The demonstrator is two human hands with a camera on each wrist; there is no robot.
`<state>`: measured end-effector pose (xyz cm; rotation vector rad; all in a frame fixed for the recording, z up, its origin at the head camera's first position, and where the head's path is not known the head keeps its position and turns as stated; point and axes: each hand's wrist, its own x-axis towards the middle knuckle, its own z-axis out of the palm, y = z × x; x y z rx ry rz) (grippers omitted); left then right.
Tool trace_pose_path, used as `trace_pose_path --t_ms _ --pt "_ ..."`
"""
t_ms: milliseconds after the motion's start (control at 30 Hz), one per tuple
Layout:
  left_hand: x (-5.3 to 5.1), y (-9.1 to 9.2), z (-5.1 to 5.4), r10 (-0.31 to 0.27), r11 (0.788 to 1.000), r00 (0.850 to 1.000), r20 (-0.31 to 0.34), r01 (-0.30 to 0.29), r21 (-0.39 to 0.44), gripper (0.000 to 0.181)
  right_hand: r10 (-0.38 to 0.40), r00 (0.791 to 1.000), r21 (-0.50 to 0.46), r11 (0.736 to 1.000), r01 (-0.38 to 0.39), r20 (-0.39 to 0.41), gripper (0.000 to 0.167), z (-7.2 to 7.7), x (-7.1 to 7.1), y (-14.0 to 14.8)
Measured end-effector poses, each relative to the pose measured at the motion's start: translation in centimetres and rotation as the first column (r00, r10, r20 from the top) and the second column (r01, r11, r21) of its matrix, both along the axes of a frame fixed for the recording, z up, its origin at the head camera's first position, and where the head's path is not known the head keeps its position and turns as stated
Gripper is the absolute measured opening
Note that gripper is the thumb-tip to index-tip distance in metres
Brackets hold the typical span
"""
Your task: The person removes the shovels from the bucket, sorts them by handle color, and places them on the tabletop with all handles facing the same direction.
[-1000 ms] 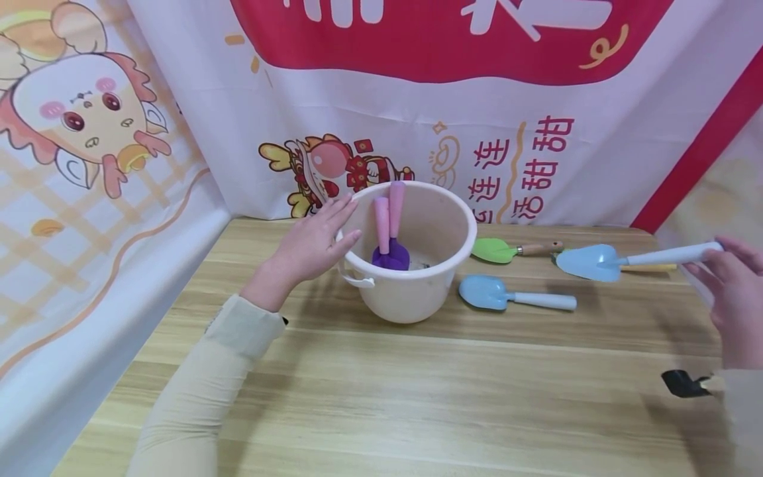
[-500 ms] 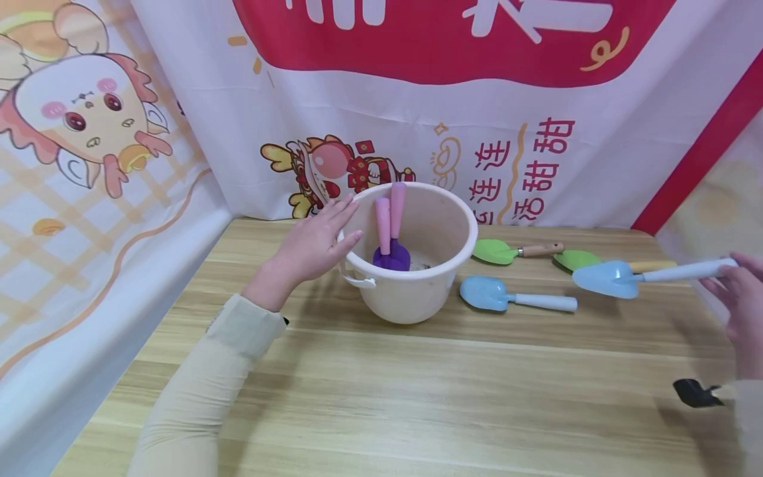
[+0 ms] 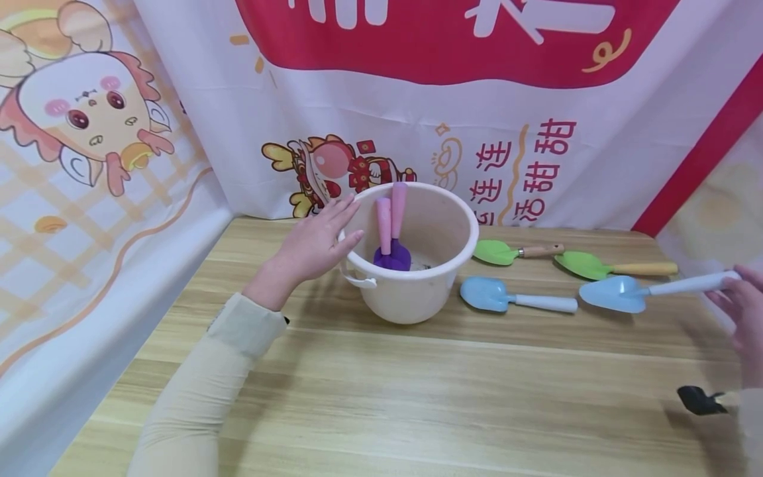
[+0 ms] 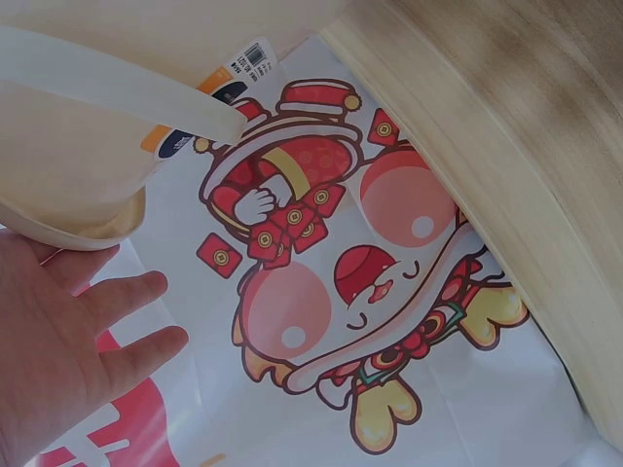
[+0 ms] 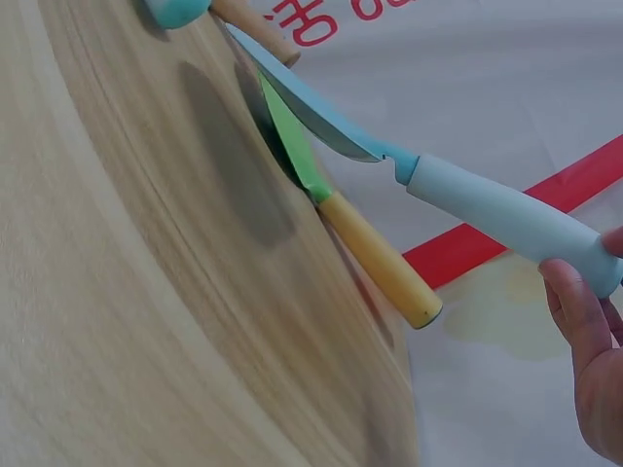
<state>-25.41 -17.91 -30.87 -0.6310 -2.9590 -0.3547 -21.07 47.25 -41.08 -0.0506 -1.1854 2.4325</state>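
Note:
A white bucket [image 3: 408, 295] stands on the wooden table in the head view. Two purple trowels [image 3: 384, 225] with pink handles lean inside it. My left hand [image 3: 316, 242] touches the bucket's left rim with its fingers extended; the left wrist view shows the fingers spread beside the rim [image 4: 73, 232]. At the right, my right hand [image 3: 750, 311] pinches the end of a light blue trowel [image 3: 614, 293] by its pale handle. The right wrist view shows that trowel [image 5: 487, 209] raised above the table, casting a shadow.
Another blue trowel [image 3: 485, 294] lies right of the bucket. Behind it lie a green trowel [image 3: 496, 252] with a brown handle and a green trowel [image 3: 583, 265] with a yellow handle. A printed cloth [image 3: 357, 99] hangs along the table's back edge.
My right hand has moved right and toward the table's front with the blue trowel, uncovering the yellow-handled green trowel. The left hand stays on the bucket rim.

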Motion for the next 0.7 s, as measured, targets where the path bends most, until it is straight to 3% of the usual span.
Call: trace_pose_path --t_ms 333,533,700 --pt "0.1 0.0 0.1 -0.004 1.0 1.0 -0.005 0.004 -0.007 0.068 0.055 0.998 -0.04 0.998 -0.055 0.013 0.031 -1.1 0.6 0.5" --pt "0.1 0.0 0.0 -0.005 1.0 1.0 -0.003 0.005 -0.004 0.068 0.032 0.998 0.01 0.999 -0.032 0.06 0.034 -1.6 0.6 0.7" --pt "0.1 -0.1 0.0 -0.003 1.0 1.0 -0.002 0.003 -0.001 0.068 0.039 0.997 -0.013 0.999 -0.038 0.066 0.033 -1.8 0.7 0.7"
